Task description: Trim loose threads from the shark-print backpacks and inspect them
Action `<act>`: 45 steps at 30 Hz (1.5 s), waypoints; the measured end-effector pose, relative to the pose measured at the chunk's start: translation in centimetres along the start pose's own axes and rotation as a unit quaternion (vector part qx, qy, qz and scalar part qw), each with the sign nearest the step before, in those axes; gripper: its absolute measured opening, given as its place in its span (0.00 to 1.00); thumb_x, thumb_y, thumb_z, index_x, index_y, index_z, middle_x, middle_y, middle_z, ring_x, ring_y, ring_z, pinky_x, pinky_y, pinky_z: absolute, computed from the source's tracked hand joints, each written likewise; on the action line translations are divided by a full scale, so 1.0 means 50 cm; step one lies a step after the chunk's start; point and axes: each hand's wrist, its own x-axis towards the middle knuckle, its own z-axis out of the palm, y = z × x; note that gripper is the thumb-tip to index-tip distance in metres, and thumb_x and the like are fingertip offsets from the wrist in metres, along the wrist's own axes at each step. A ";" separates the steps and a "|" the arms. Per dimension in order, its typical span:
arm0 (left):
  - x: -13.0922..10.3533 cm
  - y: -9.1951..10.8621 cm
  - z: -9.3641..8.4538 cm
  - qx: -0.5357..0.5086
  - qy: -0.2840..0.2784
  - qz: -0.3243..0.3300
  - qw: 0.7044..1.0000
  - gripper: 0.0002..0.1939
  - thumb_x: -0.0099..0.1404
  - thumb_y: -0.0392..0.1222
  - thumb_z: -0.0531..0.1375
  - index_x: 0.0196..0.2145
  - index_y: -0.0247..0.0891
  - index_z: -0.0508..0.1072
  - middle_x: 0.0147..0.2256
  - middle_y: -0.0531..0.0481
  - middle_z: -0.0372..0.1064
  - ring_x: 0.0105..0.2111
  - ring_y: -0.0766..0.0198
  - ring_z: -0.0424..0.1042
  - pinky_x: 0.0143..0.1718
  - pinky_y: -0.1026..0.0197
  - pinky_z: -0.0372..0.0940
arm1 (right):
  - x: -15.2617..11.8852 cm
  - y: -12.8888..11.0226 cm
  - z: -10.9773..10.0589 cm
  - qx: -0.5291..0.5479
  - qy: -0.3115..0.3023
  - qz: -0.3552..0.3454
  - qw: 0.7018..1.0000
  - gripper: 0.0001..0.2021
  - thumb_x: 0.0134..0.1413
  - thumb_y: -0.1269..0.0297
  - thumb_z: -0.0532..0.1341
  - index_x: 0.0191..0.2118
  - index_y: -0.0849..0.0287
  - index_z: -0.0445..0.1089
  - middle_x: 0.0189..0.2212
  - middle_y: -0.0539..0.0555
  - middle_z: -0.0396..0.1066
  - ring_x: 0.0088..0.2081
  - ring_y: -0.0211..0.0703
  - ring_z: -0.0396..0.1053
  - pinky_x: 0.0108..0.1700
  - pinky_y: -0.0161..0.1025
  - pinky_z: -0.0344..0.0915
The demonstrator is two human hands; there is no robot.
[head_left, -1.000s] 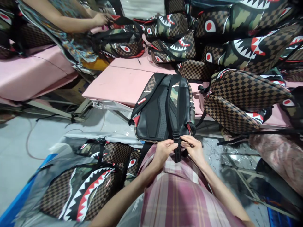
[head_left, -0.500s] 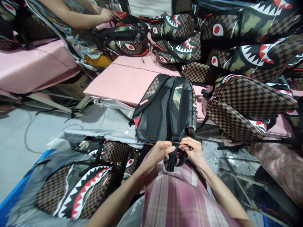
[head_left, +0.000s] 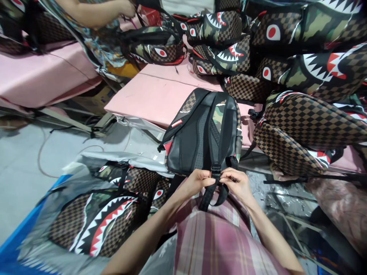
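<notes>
A black backpack (head_left: 190,147) with checked and camouflage patches lies back side up at the near edge of the pink table, its lower end toward me. My left hand (head_left: 201,180) pinches the webbing strap (head_left: 208,194) just below the strap's black buckle (head_left: 216,168). From the other side, my right hand (head_left: 235,182) has its fingers closed on the same strap near the buckle. A small dark item shows between the right fingers, too small to name. The strap's loose end hangs in a loop over my checked apron (head_left: 206,240).
Several shark-mouth backpacks (head_left: 229,55) are piled along the back and right of the pink table (head_left: 143,95). A plastic-lined blue box (head_left: 37,217) with backpacks stands at lower left. Another person's arm (head_left: 97,13) works over a backpack (head_left: 160,53) at the far side.
The view has shifted slightly. My hands stay at the buckle, with the strap's loose end now more spread in a loop. The other person's hand has moved up and left.
</notes>
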 end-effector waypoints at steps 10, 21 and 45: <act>0.000 0.012 0.030 -0.020 0.042 0.031 0.998 0.15 0.50 0.45 0.64 0.32 0.33 0.70 0.18 0.57 0.61 0.18 0.71 0.61 0.22 0.67 0.58 | -0.008 0.012 -0.003 0.006 0.037 -0.004 0.999 0.06 0.54 0.64 0.61 0.29 0.58 0.73 0.28 0.53 0.71 0.18 0.31 0.62 0.21 0.32 0.60; -0.012 0.038 0.022 0.053 0.055 0.045 0.996 0.16 0.48 0.45 0.64 0.19 0.35 0.60 0.15 0.61 0.49 0.17 0.75 0.49 0.20 0.69 0.44 | 0.005 -0.015 -0.037 -0.193 -0.056 -0.220 0.955 0.07 0.57 0.72 0.56 0.37 0.57 0.71 0.31 0.54 0.73 0.31 0.37 0.70 0.29 0.32 0.63; -0.029 0.029 0.091 0.087 0.198 0.097 0.971 0.17 0.54 0.49 0.57 0.17 0.36 0.58 0.18 0.56 0.52 0.21 0.72 0.51 0.21 0.68 0.49 | -0.048 -0.029 0.000 -0.223 0.054 -0.185 0.956 0.07 0.55 0.76 0.54 0.36 0.57 0.65 0.29 0.53 0.68 0.30 0.37 0.67 0.29 0.34 0.62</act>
